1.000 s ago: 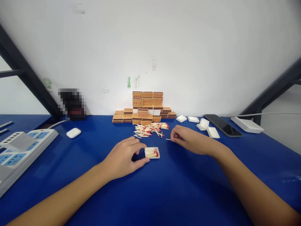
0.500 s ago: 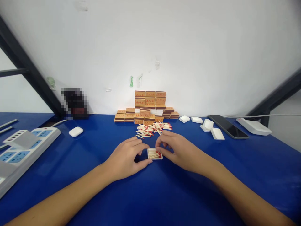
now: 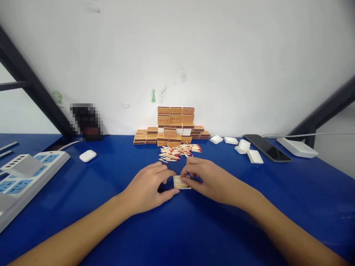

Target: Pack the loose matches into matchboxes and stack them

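White wall (image 3: 222, 66), marked with a green scrap (image 3: 153, 95), rises behind a blue tabletop (image 3: 138, 236), relayed to my distant station by the camera worn on the person's head. Near the middle of the surface, a small white matchbox tray (image 3: 174, 183) lies flat between two bare hands, with matches (image 3: 181, 186) lying lengthwise inside it. At its left end, I see the left hand (image 3: 151, 188) gripping it between thumb and forefinger, the thumb at the near corner and the forefinger at the far one. Over the opposite end, the right hand (image 3: 208, 181) holds thumb and forefinger close together; from here I cannot tell whether a match is caught between the tips. Its fingers cover part of the tray's right side. Just beyond the hands, a pile of loose matches (image 3: 179, 151), red-tipped, spreads in front of stacked orange-and-brown matchboxes (image 3: 175, 119) bearing red lettering, set close against the wall. To the right on my screen, white trays (image 3: 230, 140) lie near a dark phone (image 3: 267, 148) and a flat white device (image 3: 298, 148). To the left, I note a rounded white case (image 3: 88, 156) near a blue-socketed power strip (image 3: 59, 157), and a dark object (image 3: 87, 122) pixelated beyond recognition.
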A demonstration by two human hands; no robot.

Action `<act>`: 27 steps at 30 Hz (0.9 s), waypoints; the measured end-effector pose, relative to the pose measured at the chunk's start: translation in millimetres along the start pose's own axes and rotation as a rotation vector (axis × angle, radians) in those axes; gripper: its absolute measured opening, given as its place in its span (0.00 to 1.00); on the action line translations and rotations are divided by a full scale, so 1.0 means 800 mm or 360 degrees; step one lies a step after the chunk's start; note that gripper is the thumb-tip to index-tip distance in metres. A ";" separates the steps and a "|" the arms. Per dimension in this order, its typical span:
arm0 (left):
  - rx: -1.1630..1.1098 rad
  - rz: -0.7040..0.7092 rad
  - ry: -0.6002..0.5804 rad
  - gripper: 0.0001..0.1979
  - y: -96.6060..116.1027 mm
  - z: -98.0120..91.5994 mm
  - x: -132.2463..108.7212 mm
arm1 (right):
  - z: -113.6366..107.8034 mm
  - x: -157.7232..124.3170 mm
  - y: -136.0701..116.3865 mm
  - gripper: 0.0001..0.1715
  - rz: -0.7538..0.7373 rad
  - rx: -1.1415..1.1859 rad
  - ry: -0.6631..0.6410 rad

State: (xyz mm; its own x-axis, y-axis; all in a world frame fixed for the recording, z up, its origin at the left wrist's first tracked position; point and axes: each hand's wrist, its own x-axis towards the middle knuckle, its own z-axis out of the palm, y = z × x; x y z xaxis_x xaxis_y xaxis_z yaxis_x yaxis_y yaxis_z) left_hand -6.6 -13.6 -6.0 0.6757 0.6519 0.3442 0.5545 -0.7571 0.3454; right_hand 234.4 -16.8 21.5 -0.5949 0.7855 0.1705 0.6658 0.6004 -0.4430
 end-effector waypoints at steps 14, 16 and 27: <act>-0.0003 0.0015 0.0004 0.13 -0.001 -0.001 0.000 | -0.004 0.015 0.098 0.12 0.0027 -0.0209 0.0139; 0.0003 0.0018 0.0003 0.13 -0.001 -0.001 0.000 | -0.002 0.019 0.095 0.10 0.0032 -0.0223 0.0132; -0.0003 0.0001 0.0006 0.14 -0.002 -0.001 -0.002 | -0.012 0.012 0.086 0.06 0.0090 -0.0287 0.0212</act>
State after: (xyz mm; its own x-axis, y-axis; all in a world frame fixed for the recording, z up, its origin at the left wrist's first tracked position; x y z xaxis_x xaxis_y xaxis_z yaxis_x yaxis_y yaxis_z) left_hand -8.9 -13.4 -6.8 0.6740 0.6518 0.3476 0.5534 -0.7573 0.3468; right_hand 278.6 33.7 0.8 -0.4975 0.8244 0.2701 0.7733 0.5625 -0.2925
